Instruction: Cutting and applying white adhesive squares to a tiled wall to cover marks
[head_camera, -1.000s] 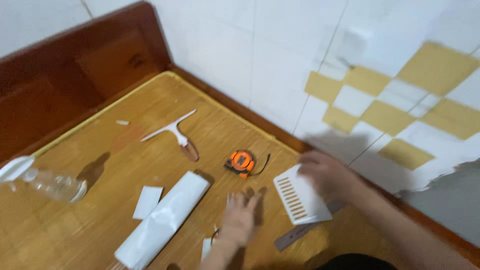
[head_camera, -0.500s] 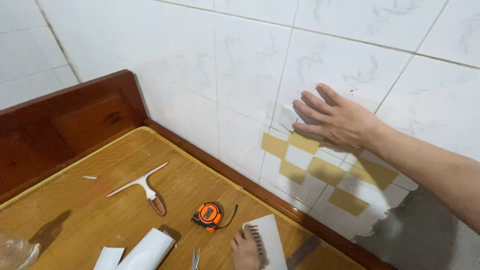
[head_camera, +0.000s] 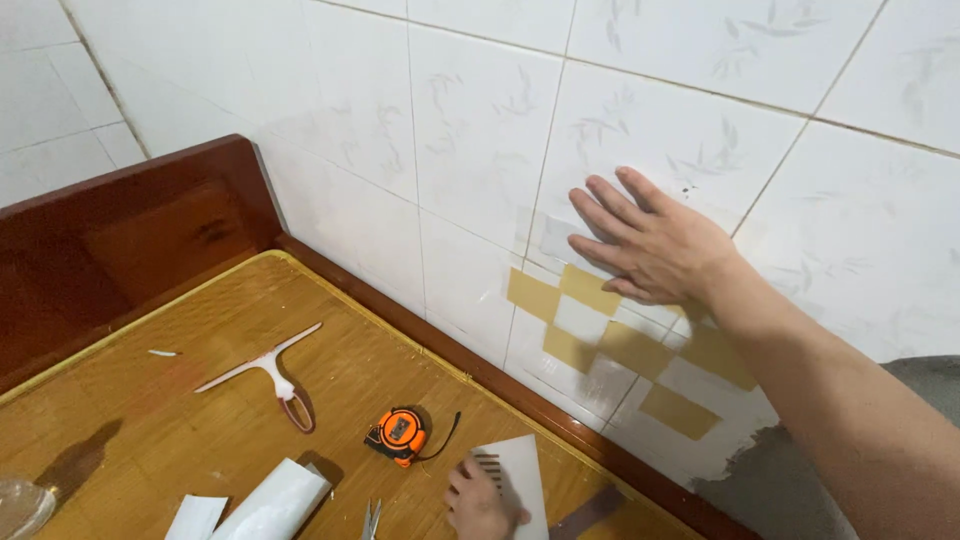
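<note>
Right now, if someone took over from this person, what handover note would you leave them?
Right hand: flat, fingers spread, pressing a pale film square on the tiled wall, just above the yellow-and-white checker patch.
Left hand: resting on the white notched sheet on the wooden surface; no grip closed.
Nearby: orange tape measure, white squeegee, white roll, scissors.
Done: checker patch stuck on.
Left: top square looks not yet smoothed.

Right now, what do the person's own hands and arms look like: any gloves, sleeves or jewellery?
Both are bare. The right hand has no glove, ring or watch, and its forearm shows no sleeve. The left hand, partly cut off by the frame, also shows no glove.
</note>
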